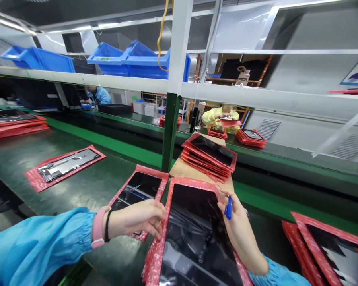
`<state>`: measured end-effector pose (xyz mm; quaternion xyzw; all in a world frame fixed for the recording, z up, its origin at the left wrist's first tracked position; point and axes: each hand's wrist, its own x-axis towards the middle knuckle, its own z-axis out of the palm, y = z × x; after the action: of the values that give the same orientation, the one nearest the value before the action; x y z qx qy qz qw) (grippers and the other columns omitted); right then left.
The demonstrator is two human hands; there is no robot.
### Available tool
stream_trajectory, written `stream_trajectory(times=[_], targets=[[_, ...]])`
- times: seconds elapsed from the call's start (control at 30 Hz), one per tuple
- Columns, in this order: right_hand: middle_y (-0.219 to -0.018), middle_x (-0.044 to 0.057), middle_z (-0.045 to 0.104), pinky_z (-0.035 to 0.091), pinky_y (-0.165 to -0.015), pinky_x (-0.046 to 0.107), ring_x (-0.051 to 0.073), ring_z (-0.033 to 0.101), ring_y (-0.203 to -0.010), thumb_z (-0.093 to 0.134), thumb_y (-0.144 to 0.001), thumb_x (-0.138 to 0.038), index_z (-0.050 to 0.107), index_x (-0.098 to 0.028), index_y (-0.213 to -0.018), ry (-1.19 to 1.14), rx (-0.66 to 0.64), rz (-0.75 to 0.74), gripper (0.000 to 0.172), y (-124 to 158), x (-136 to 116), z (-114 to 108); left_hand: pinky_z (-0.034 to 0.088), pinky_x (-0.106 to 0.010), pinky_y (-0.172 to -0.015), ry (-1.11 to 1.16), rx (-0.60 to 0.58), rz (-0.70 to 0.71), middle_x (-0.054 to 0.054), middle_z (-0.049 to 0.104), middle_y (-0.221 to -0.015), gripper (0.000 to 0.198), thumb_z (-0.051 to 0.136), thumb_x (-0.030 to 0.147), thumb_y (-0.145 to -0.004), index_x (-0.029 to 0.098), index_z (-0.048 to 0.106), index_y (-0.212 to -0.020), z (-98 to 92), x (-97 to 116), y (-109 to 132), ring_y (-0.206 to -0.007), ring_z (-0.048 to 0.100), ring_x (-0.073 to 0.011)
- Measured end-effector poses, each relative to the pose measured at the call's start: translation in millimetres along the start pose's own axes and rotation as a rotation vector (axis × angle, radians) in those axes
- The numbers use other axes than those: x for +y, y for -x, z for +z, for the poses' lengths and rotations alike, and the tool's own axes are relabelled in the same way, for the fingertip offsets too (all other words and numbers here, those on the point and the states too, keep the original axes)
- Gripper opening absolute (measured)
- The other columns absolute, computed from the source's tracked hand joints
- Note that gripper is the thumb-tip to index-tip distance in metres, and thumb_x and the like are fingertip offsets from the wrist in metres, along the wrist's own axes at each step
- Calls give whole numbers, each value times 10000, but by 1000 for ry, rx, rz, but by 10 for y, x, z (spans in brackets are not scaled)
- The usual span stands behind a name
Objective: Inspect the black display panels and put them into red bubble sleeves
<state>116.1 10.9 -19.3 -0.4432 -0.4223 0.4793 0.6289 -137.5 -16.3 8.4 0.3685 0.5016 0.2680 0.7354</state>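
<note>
A dark glossy panel in red bubble wrap (193,238) lies in front of me, tilted toward the camera. My left hand (140,217) rests at its left edge, fingers loosely curled against the red wrap. My right hand (232,210) is at the panel's upper right edge, closed on a small blue tool (228,208). A second wrapped panel (139,190) lies just behind my left hand. Both my sleeves are light blue, and the left wrist carries a pink band.
A stack of red-wrapped panels (210,157) sits on a cardboard box behind. Another wrapped panel (64,165) lies on the green belt (18,155) at left, more at far left and right (331,246). A green post (170,131) rises ahead. Two people work across the line.
</note>
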Motion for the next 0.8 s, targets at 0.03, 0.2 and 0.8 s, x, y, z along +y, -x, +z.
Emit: stream_trajectory(times=[0.03,0.2,0.8], targets=[[-1211,56,651,419,-975,397,276,500,-1258,802,-606,-357,633,-279,-906,-3,-6,1,353,3,3,0,486,-323,-637,10,8,3,38,578,-582,251,675,166,-593,172,515,-786,23,11,15,-522,590,-129],[-1226,53,643,398,-999,383,271,487,-1274,807,-608,-364,638,-278,-907,-14,-25,-3,354,19,-6,6,462,-292,-654,83,20,94,31,609,-794,507,693,165,-643,230,418,-1063,144,85,155,-707,642,-148],[-1019,49,751,528,-909,439,243,703,-972,459,-933,-374,519,-259,-887,354,80,-461,137,-70,84,-614,518,-341,-741,192,-158,226,-78,762,-820,279,685,93,-642,136,700,-917,443,184,-230,-772,713,-248]])
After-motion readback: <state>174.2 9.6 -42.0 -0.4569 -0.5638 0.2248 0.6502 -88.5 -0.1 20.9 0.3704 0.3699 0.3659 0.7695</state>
